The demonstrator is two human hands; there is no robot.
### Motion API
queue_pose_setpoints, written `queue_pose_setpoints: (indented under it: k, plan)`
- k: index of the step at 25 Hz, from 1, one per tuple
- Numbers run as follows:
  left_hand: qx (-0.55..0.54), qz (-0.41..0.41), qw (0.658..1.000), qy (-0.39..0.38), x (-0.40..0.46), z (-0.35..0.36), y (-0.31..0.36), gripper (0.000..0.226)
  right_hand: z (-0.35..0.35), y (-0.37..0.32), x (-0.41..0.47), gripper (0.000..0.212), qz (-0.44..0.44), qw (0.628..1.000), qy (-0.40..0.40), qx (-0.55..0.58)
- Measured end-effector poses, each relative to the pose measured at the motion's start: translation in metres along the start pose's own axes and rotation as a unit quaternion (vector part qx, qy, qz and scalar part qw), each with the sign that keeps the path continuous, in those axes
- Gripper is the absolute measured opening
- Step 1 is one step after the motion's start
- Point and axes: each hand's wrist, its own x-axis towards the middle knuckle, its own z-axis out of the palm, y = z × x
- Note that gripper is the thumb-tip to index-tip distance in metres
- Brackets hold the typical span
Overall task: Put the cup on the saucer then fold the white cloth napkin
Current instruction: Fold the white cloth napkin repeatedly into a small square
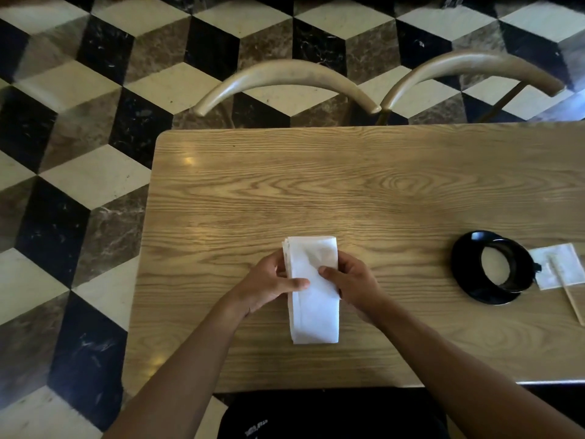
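Observation:
A white cloth napkin [313, 308] lies folded into a long narrow strip on the wooden table [348, 191], running away from me. My left hand [272, 280] grips its left edge, thumb on top of the cloth. My right hand [351, 280] grips the right edge, thumb pressed on the cloth as well. Far to the right a black cup [506, 267] stands on a black saucer [465, 274]; the cup's inside is white.
A white paper packet [560, 267] and a wooden stick [569, 296] lie right of the saucer. Two curved wooden chair backs [285, 80] [468, 68] stand at the table's far side. The table's left edge drops to a chequered floor [79, 153].

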Motion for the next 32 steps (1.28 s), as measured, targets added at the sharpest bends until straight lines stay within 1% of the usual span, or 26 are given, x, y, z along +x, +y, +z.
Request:
queue_pose_setpoints:
  k: [2, 5, 9, 10, 12, 14, 16, 17, 20, 23, 26, 30, 32]
  plan:
    - [0.048, -0.016, 0.999, 0.015, 0.008, 0.002, -0.002, 0.056, -0.007, 0.009, 0.009, 0.017, 0.015, 1.000, 0.011, 0.004]
    - [0.065, -0.032, 0.997, 0.039, 0.022, 0.006, -0.001, 0.059, -0.018, 0.015, 0.024, 0.022, 0.030, 0.999, 0.028, 0.006]
    - [0.112, -0.046, 0.992, 0.042, 0.040, 0.004, 0.014, 0.049, -0.029, 0.004, 0.048, 0.030, 0.023, 0.998, 0.037, -0.051]
    - [0.117, -0.052, 0.991, 0.037, 0.044, 0.002, 0.017, 0.047, -0.032, -0.001, 0.053, 0.034, 0.024, 0.998, 0.028, -0.059]
    - [0.113, -0.057, 0.992, 0.027, 0.051, -0.003, 0.024, 0.048, -0.041, -0.008, 0.058, 0.047, 0.042, 0.996, -0.021, -0.081]
    - [0.096, -0.055, 0.993, 0.029, 0.057, -0.007, 0.026, 0.054, -0.050, -0.009, 0.058, 0.067, 0.072, 0.989, -0.071, -0.105]
    - [0.065, -0.055, 0.996, 0.029, 0.063, -0.009, 0.024, 0.062, -0.055, -0.006, 0.058, 0.078, 0.084, 0.986, -0.092, -0.110]
    - [0.049, -0.061, 0.997, 0.022, 0.064, -0.010, 0.023, 0.067, -0.056, -0.005, 0.058, 0.077, 0.079, 0.986, -0.096, -0.110]
    - [0.021, -0.117, 0.993, -0.018, 0.065, -0.015, 0.020, 0.077, -0.059, -0.003, 0.060, 0.063, 0.066, 0.987, -0.090, -0.114]
    - [0.030, -0.145, 0.989, -0.030, 0.065, -0.018, 0.017, 0.065, -0.063, 0.001, 0.062, 0.052, 0.074, 0.988, -0.090, -0.104]
    - [0.033, -0.143, 0.989, -0.015, 0.063, -0.017, 0.013, 0.052, -0.063, 0.004, 0.061, 0.046, 0.075, 0.991, -0.086, -0.071]
    - [-0.018, -0.120, 0.992, -0.020, 0.065, -0.016, 0.010, 0.060, -0.062, 0.004, 0.060, 0.047, 0.061, 0.996, -0.065, -0.029]
    - [-0.031, -0.098, 0.995, -0.010, 0.066, -0.017, 0.009, 0.060, -0.060, 0.005, 0.059, 0.049, 0.048, 0.997, -0.058, -0.011]
